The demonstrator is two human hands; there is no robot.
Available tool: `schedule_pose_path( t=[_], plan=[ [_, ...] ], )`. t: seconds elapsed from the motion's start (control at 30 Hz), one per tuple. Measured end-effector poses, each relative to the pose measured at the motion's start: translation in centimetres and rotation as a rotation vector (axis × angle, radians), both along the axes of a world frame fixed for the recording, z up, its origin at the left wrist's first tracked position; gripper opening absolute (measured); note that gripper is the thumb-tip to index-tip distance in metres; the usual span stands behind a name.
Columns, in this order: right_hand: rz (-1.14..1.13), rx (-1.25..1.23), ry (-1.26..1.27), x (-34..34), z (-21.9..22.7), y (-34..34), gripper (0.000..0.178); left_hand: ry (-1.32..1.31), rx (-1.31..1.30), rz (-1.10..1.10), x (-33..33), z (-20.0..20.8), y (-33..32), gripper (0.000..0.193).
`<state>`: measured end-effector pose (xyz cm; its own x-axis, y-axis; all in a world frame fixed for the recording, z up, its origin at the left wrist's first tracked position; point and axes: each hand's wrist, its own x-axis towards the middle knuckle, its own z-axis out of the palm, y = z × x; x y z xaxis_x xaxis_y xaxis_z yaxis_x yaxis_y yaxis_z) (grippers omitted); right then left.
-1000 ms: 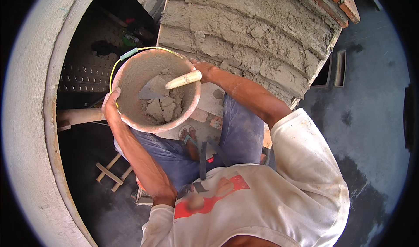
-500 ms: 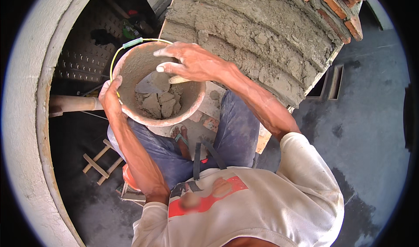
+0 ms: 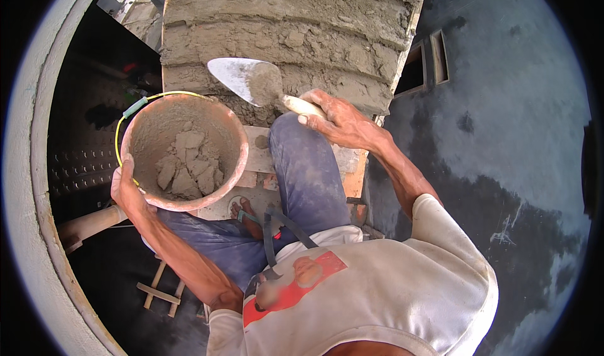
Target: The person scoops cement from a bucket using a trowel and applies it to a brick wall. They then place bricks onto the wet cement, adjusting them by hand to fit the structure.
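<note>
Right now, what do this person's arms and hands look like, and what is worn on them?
Both hands, the left hand and the right hand, are bare, without gloves, rings or a watch. The lean forearms are uncovered and show smears of grey mortar dust. The short sleeves of a dusty white T-shirt with a red print on its chest end above the elbows.

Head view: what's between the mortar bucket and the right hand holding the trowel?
In the head view, the person's raised knee in blue trousers lies between the round mortar-caked bucket and the right hand, which grips the steel trowel.
</note>
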<state>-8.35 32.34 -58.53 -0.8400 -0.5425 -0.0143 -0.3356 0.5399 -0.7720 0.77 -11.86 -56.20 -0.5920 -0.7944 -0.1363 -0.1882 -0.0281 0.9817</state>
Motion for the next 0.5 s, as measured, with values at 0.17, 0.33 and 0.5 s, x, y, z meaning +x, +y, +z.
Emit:
schedule_pose_path(
  t=[0.17, 0.33, 0.5],
  plan=[
    [-0.67, -0.356, -0.771, 11.0, 1.4, 6.6, 0.048, 0.069, 0.069, -0.102, 0.3, 0.0, -0.4, 0.023],
    [-0.807, -0.407, -0.842, 14.0, 2.2, 8.0, 0.038, 0.075, 0.065, -0.123, 0.3, 1.0, 0.5, 0.023],
    [-0.765, -0.461, -0.908, 6.7, -2.3, 5.2, 0.031, 0.049, 0.015, -0.175, -0.1, 1.5, 0.4, 0.024]
  ],
)
